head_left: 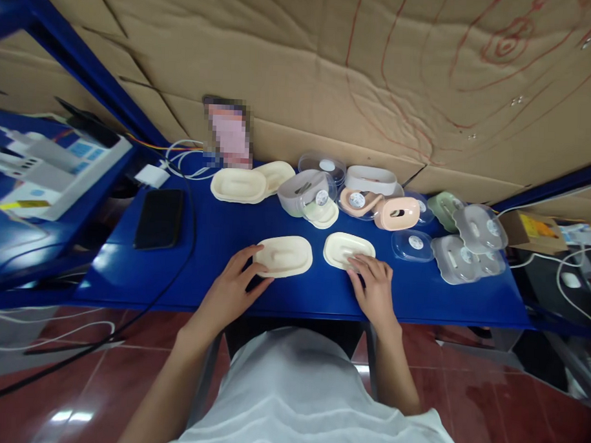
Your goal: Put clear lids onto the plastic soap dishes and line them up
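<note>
On the blue table, my left hand (238, 279) grips the left end of a cream oval dish (291, 257), fingertips on the near rim and thumb along the front edge. This dish is shallow, with a raised ridge in its middle. A smaller cream oval tray (342, 248) lies to its right, a narrow gap between them. My right hand (373, 285) holds this tray by its right front edge, fingers over the rim and thumb at the front. Part of the tray is covered by those fingers.
Behind are cream oval dishes (238, 184), a grey-lilac dish (296, 194), peach dishes (403, 213) and clear lids (412, 245). Grey wavy-edged dishes (452, 258) lie at the right. A black phone (158, 218), a black cable (193, 224) and a white charger (152, 176) are at the left.
</note>
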The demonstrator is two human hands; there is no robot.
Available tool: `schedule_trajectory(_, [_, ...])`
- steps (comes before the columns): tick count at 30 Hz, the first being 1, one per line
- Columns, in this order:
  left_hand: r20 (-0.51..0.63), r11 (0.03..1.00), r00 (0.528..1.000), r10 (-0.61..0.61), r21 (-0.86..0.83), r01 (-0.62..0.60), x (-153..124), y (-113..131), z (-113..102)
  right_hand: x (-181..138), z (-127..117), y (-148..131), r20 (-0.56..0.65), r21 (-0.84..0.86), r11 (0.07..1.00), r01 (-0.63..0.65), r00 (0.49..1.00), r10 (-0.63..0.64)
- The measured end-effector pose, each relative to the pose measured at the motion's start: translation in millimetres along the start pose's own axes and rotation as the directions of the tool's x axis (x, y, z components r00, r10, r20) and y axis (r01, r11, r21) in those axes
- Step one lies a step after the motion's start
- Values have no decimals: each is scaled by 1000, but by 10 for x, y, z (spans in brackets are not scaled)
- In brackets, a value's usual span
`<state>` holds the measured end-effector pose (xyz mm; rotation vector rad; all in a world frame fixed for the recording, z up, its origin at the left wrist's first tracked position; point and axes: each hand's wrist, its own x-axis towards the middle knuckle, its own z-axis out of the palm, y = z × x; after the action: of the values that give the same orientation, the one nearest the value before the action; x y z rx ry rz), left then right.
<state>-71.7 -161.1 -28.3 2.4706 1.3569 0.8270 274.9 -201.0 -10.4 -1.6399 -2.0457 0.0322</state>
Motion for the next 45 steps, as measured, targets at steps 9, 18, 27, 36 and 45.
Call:
schedule_trajectory(9, [35,998,999,-15,-62,17,108,122,143,1210,84,-450,118,-60,928,369,925,-360])
schedule_trajectory(18, [29,994,999,-40,-99,43,92,102,129,2193,466,-644,305,-55,916,397,880,-364])
schedule_trajectory(27, [151,960,988,-23,-273,64,44,61,15,1350,-224,-497,73,231,880,415,895,-441])
schedule_trajectory(36, [190,946,982,-19,-315,79,-13,-10,-53,214,-162,-385,292,463,831,309,832,-472])
schedule_trajectory(45, [103,983,986,129,-145,-113,100,20,-34,210,43,-610,306,191,907,374,856,-417])
